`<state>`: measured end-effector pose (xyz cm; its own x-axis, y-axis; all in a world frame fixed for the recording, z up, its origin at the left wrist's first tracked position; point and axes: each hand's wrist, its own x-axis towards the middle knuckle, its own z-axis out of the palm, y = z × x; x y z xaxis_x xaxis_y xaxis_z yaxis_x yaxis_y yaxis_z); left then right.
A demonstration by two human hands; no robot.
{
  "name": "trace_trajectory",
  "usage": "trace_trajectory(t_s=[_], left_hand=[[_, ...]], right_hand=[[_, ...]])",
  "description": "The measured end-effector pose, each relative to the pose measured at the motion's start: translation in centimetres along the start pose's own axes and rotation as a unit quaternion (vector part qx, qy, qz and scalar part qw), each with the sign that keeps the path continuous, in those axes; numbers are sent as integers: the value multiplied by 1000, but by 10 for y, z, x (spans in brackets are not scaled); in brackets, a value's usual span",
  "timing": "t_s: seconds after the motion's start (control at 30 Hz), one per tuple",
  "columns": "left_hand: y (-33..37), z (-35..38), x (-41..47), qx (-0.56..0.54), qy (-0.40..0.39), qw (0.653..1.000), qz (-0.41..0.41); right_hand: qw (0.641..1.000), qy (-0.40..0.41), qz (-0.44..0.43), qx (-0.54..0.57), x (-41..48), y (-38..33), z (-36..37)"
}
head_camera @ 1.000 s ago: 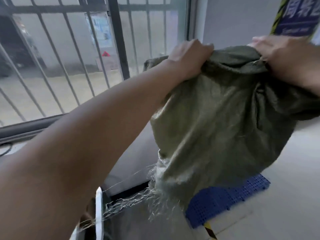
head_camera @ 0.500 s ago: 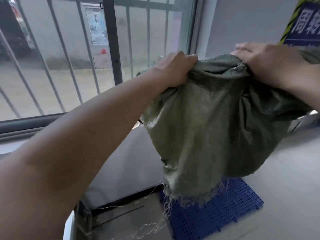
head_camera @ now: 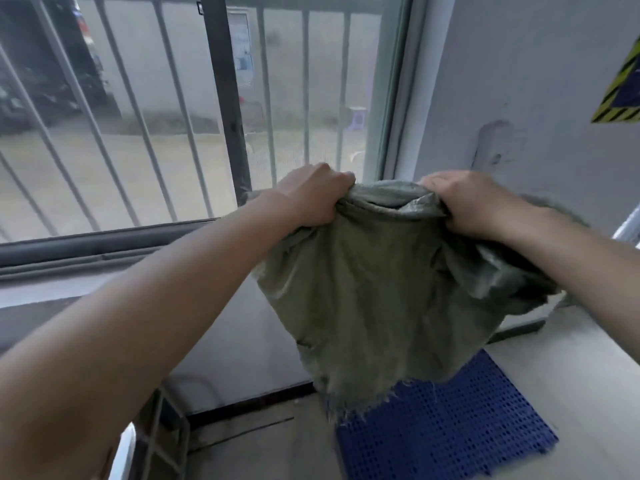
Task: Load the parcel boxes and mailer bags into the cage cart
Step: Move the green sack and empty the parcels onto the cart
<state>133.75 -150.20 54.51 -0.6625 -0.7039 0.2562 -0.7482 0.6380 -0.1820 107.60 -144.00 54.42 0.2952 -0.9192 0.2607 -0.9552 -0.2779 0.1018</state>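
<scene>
- Lower in the view now than half a second back: both fists plus the crumpled olive-green woven plastic sack (head_camera: 374, 299), and the fists closer together along its top edge.
- On the sack's upper left rim, left hand (head_camera: 311, 197) with fingers curled tight, a wad of fabric bunched in the fist.
- Same deal on the upper right rim for the right hand (head_camera: 465, 202): knuckles up, cloth gathered and gripped hard.
- Sack held up in the air between the two fists, a loose fold sagging between them, body hanging limp, frayed threads all along the bottom hem.
- Below that ragged hem, on the floor: blue perforated plastic mat (head_camera: 446, 431), way more of it showing than before.
- Bottom left, beside the left forearm: corner of a grey metal wire cage cart (head_camera: 166, 427), well below the sack and not touching it.
- Behind everything: grey metal-barred window (head_camera: 221, 98) with a blurry street outside, pale grey wall (head_camera: 519, 81) to the right of it.
- At the far right edge of that wall: yellow-and-black hazard-striped sign (head_camera: 620, 91), mostly cut off.
- Can't tell if anything's inside the sack.
</scene>
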Motion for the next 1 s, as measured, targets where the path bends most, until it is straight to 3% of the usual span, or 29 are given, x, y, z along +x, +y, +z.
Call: trace_trajectory(t_s=[0.17, 0.37, 0.5, 0.83, 1.0], left_hand=[[-13, 40, -22, -19, -54, 997, -51], [-25, 100, -53, -32, -91, 992, -84], [-29, 173, -73, -31, -90, 991, -90], [14, 557, -196, -46, -135, 980, -136], [26, 702, -247, -29, -143, 976, -159]], right_hand=[[996, -42, -33, 76, 16, -16, 54], [994, -60, -54, 67, 24, -39, 116], [993, -69, -43, 82, 18, -54, 195], [986, -146, -30, 80, -59, -126, 574], [985, -149, -31, 78, -85, -155, 736]])
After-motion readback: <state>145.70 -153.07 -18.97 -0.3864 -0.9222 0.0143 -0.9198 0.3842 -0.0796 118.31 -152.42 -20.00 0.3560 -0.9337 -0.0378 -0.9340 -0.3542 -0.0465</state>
